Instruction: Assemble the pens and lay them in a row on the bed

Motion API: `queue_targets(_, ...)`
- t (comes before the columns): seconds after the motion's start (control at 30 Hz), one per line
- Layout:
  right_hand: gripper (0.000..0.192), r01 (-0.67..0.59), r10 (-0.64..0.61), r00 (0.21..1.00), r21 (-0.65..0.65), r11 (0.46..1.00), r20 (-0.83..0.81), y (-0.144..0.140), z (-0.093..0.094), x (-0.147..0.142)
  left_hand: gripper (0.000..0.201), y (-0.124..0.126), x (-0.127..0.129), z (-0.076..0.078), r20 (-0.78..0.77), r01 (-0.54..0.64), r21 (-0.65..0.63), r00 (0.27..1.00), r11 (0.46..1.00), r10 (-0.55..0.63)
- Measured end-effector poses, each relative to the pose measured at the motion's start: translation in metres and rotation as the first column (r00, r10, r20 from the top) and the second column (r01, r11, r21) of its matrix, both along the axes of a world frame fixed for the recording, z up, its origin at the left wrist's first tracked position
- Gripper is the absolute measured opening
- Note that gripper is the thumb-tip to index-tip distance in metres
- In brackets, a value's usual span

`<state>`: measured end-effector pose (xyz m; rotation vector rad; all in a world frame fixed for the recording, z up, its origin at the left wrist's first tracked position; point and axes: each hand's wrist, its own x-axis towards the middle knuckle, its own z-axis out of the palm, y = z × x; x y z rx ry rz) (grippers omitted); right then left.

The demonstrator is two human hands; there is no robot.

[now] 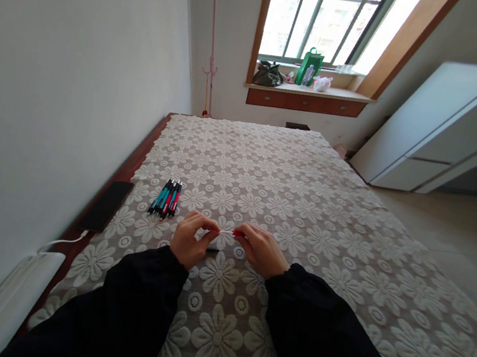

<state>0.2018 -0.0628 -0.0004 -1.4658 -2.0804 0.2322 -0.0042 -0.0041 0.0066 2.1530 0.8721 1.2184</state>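
Observation:
Over the tablecloth, my left hand [193,238] pinches one end of a thin white rod [226,232] that looks like a pen refill. My right hand [260,248] is closed on a small red pen part [237,233] at the rod's other end; most of it is hidden by the fingers. Just below the left fingertips lies a short dark piece [212,250] on the cloth, partly covered by that hand. To the left of the hands, several teal, red and black pens [165,197] lie side by side.
A floral lace tablecloth [217,338] covers the wooden table. At the left edge lie a dark phone [105,205] with a white cable and a white box-like device [14,299], close to the wall. Beyond stand a pink coat rack [213,32] and a white fridge [437,121].

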Motion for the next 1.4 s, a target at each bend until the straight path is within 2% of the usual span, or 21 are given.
queue_targets(0.2, 0.023, -0.055, 0.055, 0.998, 0.038, 0.998, 0.013, -0.001, 0.001, 0.000, 0.003, 0.000, 0.000, -0.001, -0.027, 0.012, -0.026, 1.000, 1.000, -0.013)
queue_targets(0.43, 0.026, -0.057, 0.054, 0.998, 0.076, 0.995, 0.039, -0.002, -0.001, 0.000, 0.011, 0.002, -0.001, -0.008, -0.072, -0.010, -0.017, 0.997, 1.000, 0.009)
queue_targets(0.57, 0.026, -0.037, 0.033, 0.998, 0.086, 0.996, 0.047, -0.002, -0.003, -0.001, 0.017, 0.000, 0.001, -0.010, -0.059, -0.039, -0.065, 0.998, 0.997, 0.035)
queue_targets(0.77, 0.027, -0.095, 0.091, 0.995, 0.070, 0.993, 0.049, -0.002, -0.001, 0.000, 0.020, 0.000, 0.001, -0.009, -0.041, -0.032, -0.149, 0.999, 0.988, 0.027)
queue_targets(1.03, 0.025, -0.071, 0.070, 0.996, 0.014, 0.997, 0.063, -0.004, 0.004, -0.004, 0.021, 0.002, 0.003, -0.010, 0.009, 0.042, -0.179, 0.999, 0.983, -0.041)
queue_targets(1.17, 0.025, -0.004, 0.004, 0.997, 0.006, 1.000, 0.078, -0.005, 0.004, -0.003, 0.022, 0.006, 0.000, -0.010, 0.017, 0.063, -0.178, 0.998, 0.982, -0.061)
queue_targets(1.27, 0.026, 0.047, -0.047, 0.997, 0.007, 0.999, 0.068, -0.004, 0.002, 0.000, 0.015, 0.010, -0.002, -0.009, -0.056, -0.021, -0.177, 0.998, 0.984, 0.011)
queue_targets(1.4, 0.025, 0.099, -0.098, 0.990, 0.002, 0.995, 0.105, -0.004, 0.000, 0.001, 0.015, 0.012, -0.004, -0.007, -0.313, -0.089, -0.119, 0.948, 0.989, 0.047)
